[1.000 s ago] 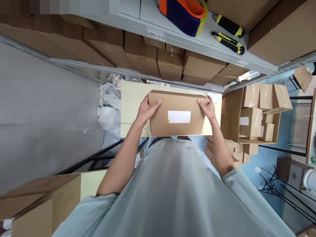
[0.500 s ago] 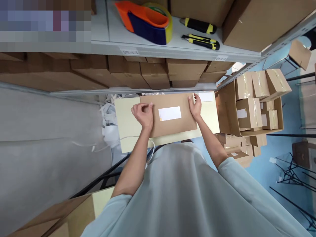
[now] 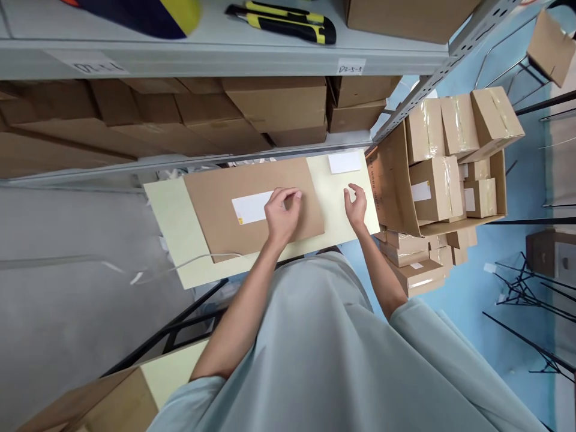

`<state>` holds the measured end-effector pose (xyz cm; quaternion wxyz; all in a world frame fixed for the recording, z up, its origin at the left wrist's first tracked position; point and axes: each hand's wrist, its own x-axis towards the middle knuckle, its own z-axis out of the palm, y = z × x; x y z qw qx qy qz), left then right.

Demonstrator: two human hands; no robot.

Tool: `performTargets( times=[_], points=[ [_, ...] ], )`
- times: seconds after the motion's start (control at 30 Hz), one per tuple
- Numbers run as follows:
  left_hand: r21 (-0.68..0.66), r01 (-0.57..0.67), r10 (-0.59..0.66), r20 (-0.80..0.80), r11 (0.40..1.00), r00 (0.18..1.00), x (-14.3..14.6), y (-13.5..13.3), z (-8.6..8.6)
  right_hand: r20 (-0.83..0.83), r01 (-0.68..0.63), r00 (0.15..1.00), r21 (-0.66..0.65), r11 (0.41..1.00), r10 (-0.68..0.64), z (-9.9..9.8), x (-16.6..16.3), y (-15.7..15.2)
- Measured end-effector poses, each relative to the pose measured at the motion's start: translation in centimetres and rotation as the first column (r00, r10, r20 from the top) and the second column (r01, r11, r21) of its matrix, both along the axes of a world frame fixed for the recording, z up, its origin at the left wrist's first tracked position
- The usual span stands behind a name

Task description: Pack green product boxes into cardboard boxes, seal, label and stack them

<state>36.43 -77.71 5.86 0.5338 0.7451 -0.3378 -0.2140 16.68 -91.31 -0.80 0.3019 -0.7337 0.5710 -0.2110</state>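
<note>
A flat brown cardboard box [image 3: 211,204] lies on the pale yellow tabletop [image 3: 168,210], with a white label [image 3: 248,208] on its upper face. My left hand [image 3: 282,216] is over the right half of the box and covers the label's right end. Its thumb and fingertips come together in a pinch, and whatever may be between them is too small to make out. My right hand [image 3: 356,208] is beyond the box's right edge, above the tabletop, with thumb and fingers curved and apart and nothing in it. A blank white label or paper [image 3: 344,162] lies just behind it.
A metal shelf [image 3: 270,59] crosses in front, carrying a tape dispenser [image 3: 148,15] and a cutter knife [image 3: 288,27], with cartons [image 3: 279,99] beneath. To the right, a large open carton [image 3: 391,192] holds several small boxes. A white cable [image 3: 198,259] crosses the tabletop's near edge.
My view has turned right. My left hand has gone from the box's left side to its right half, over the label. My right hand has come off the box's right edge.
</note>
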Motion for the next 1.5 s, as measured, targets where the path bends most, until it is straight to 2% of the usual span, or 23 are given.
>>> performTargets(
  times=[0.27, 0.47, 0.6, 0.9, 1.1, 1.23, 1.33, 1.5],
  points=[
    [0.028, 0.030, -0.029, -0.050, 0.999, 0.998, -3.1, -4.1, 0.6, -0.097, -0.230, 0.968, 0.027, 0.973, 0.232, -1.4, 1.0, -6.0],
    [0.063, 0.007, -0.003, -0.061, 0.998, 0.998, -3.5, -6.0, 0.4, -0.240, -0.479, 0.840, 0.091, 0.873, 0.486, -3.0, 3.9, -9.7],
    [0.098, -0.013, 0.019, -0.061, 0.995, 0.998, -3.1, -6.6, 0.2, -0.301, -0.551, 0.760, 0.171, 0.817, 0.576, -3.9, 5.1, -10.8],
    [0.156, -0.039, 0.054, -0.093, 0.987, 0.994, -1.7, -7.1, -1.4, -0.407, -0.603, 0.673, 0.183, 0.776, 0.618, -3.8, 5.6, -11.4],
    [0.174, -0.063, 0.080, -0.087, 0.983, 0.993, -2.1, -7.7, -1.9, -0.391, -0.638, 0.658, 0.165, 0.752, 0.644, -4.1, 5.4, -11.9],
    [0.161, -0.027, 0.046, -0.115, 0.987, 0.992, -2.4, -8.1, -1.8, -0.412, -0.632, 0.654, 0.163, 0.757, 0.635, -4.0, 5.4, -11.9],
    [0.145, -0.001, 0.019, -0.121, 0.989, 0.992, -2.6, -8.5, -1.7, -0.392, -0.601, 0.698, 0.135, 0.788, 0.599, -3.9, 5.4, -11.9],
    [0.171, -0.005, 0.036, -0.174, 0.985, 0.984, -3.0, -9.5, -1.5, -0.211, -0.526, 0.825, 0.053, 0.849, 0.524, -4.3, 4.4, -12.7]
  ],
)
